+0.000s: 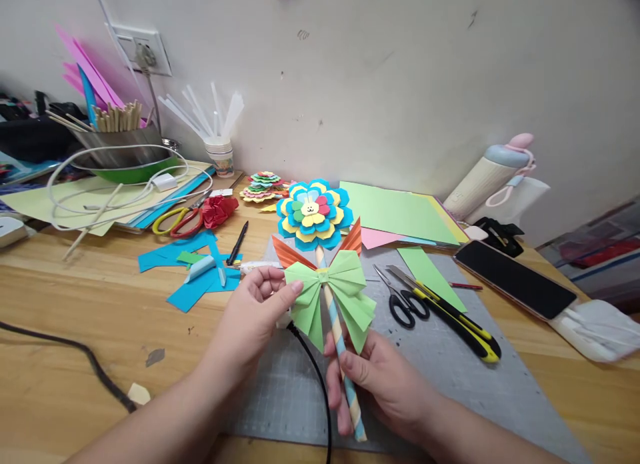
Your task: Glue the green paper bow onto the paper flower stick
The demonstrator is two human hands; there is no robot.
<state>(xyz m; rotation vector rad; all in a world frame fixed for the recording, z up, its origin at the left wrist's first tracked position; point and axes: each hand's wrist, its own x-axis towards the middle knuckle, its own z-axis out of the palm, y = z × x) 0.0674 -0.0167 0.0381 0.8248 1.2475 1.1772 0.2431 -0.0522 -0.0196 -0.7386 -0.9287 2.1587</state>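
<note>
A paper flower (311, 214) with blue and yellow layered petals and a small smiling centre tops a blue-and-cream striped paper stick (336, 324). Below the bloom, a pleated green paper bow (350, 274) is fixed across the stick, with orange pleated paper leaves (353, 237) behind it. My right hand (373, 371) grips the lower stick between thumb and fingers. The bow's left wing is pinched by my left hand (265, 297), thumb in front and fingers curled behind. The flower leans slightly left above the grey cutting mat (440, 397).
Black scissors (407, 305), a yellow-black utility knife (450, 317) and a green paper strip (430, 277) lie right of my hands. A phone (515, 279) is farther right. Blue paper scraps (193, 284) and a black pen (237, 243) lie left. A black cable (315, 364) runs beneath my hands.
</note>
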